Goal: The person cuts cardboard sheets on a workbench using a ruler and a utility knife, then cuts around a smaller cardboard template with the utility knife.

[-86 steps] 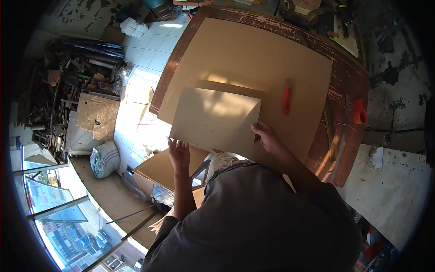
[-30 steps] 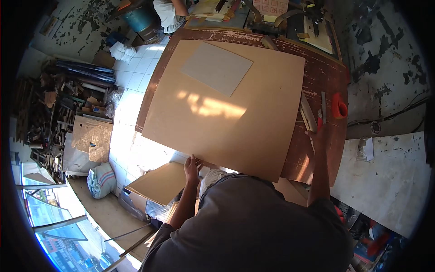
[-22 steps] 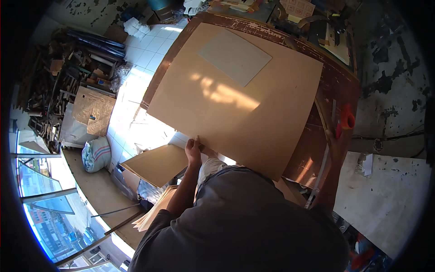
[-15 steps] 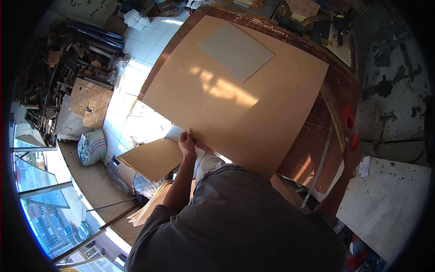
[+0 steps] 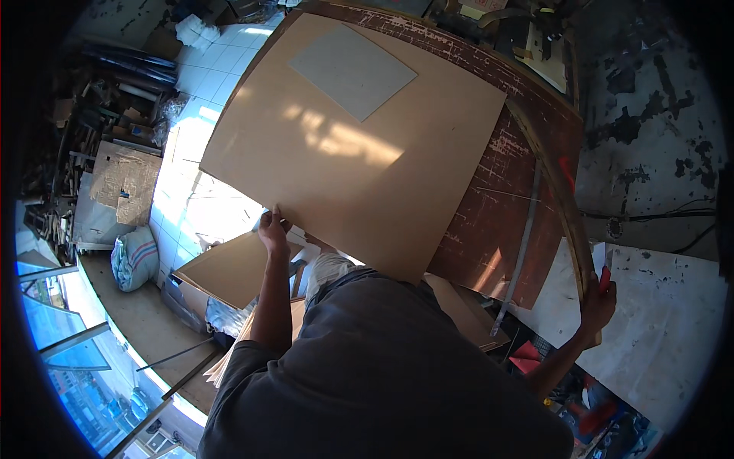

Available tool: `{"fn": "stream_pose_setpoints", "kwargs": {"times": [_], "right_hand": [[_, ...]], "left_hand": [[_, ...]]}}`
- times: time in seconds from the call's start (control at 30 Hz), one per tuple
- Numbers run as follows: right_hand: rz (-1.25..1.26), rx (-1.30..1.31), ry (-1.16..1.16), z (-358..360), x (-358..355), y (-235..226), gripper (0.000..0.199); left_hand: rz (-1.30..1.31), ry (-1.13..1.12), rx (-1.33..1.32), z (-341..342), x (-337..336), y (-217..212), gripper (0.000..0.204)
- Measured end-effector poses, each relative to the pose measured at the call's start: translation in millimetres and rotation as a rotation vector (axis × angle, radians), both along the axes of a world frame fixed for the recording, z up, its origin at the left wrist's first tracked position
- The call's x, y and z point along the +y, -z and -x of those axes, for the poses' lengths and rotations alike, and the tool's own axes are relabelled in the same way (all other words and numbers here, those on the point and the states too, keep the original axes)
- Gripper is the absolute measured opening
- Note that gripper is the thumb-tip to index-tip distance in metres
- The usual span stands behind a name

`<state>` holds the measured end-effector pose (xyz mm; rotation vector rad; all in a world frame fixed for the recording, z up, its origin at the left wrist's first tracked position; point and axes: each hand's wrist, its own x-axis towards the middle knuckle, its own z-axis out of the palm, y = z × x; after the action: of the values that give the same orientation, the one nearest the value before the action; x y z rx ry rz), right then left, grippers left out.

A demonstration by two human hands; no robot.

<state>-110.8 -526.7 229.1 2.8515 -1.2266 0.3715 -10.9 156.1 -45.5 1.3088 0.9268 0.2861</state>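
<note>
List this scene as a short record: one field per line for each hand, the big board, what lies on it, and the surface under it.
left hand: grips the near edge of the large brown board
right hand: out to the side, fingers closed on a long wooden strip by a red tool; grip partly hidden
large brown board: lies on the table, near edge overhanging
on the board: small grey sheet, flat, near the far corner
table: dark red, scratched top
</note>
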Motion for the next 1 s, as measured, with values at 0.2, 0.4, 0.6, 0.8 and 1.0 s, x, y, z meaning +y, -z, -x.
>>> {"fn": "stream_pose_setpoints", "kwargs": {"times": [0.2, 0.4, 0.6, 0.8, 1.0], "right_hand": [[-0.08, -0.049, -0.113, 25.4, 6.0, -8.5, 0.05], [-0.166, -0.154, -0.148, 21.6, 6.7, 6.0, 0.058], [-0.133, -0.108, -0.086, 25.2, -23.5, -7.7, 0.056], [-0.241, -0.311, -0.412, -5.6, -7.4, 16.3, 0.054], [-0.805, -0.283, -0.503, -58.0, 85.9, 96.9, 0.043]], "left_hand": [[-0.045, -0.009, 0.051, -30.5, 17.9, -7.9, 0.025], [-0.074, -0.027, 0.044, -49.7, 52.0, -2.9, 0.024], [-0.232, 0.001, 0.114, -79.8, 79.3, -3.4, 0.024], [-0.723, 0.04, 0.23, -109.3, 109.2, 12.1, 0.026], [-0.911, 0.261, 0.36, -131.6, 157.7, 30.2, 0.038]]}}
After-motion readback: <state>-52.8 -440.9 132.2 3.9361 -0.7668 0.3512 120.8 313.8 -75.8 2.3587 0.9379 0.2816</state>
